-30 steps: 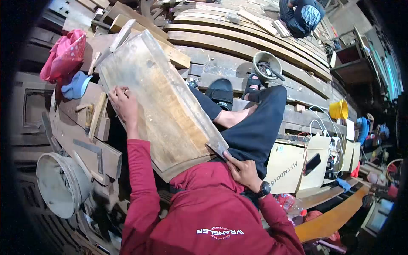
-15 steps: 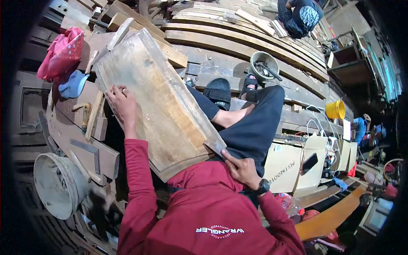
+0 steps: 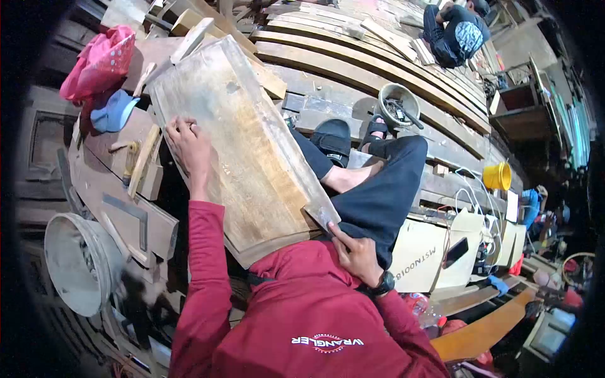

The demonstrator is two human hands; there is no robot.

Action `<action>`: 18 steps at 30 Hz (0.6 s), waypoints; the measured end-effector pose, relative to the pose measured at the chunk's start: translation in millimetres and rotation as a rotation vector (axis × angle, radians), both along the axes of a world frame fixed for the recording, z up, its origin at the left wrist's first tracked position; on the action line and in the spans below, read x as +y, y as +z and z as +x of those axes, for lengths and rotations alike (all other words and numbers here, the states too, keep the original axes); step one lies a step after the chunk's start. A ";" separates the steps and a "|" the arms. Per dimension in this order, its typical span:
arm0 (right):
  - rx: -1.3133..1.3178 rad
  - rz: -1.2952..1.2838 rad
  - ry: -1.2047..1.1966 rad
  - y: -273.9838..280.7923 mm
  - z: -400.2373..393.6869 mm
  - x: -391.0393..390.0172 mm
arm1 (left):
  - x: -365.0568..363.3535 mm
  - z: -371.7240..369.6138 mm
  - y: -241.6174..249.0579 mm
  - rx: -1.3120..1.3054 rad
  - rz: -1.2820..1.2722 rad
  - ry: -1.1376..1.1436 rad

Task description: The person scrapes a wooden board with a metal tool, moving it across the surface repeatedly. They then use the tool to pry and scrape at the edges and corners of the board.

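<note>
A worn wooden panel with a raised frame lies slanted across my lap. My left hand rests on its left part, fingers curled in together around something too small to make out. At the panel's lower right edge, my right hand grips a flat, blade-like scraper, index finger stretched along it. The scraper lies against the panel's surface near the corner; its handle is hidden in my palm.
Left of me are a workbench, a metal square, a blue cap, a pink bag and a white bucket. Ahead stands a tool bucket; another person sits beyond. Cardboard lies right.
The whole view has shifted slightly. Both hands keep nearly the same places on the panel; the scraper has turned so that more of its flat face shows.
</note>
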State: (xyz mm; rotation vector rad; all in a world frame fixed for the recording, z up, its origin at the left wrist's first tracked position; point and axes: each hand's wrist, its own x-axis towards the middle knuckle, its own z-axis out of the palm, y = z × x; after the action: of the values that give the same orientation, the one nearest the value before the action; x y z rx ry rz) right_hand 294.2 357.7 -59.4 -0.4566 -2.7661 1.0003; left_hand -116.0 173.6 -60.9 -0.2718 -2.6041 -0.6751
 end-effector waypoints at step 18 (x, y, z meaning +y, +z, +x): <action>-0.043 0.000 0.061 -10.3 3.5 13.1 | -2.0 -5.3 -10.0 0.107 -0.069 -0.012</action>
State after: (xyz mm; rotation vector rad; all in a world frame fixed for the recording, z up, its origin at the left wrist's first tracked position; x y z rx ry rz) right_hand 297.7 370.8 -69.8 -0.4009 -2.8346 1.0148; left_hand -121.3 171.5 -70.9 -0.3363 -2.5281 -0.5601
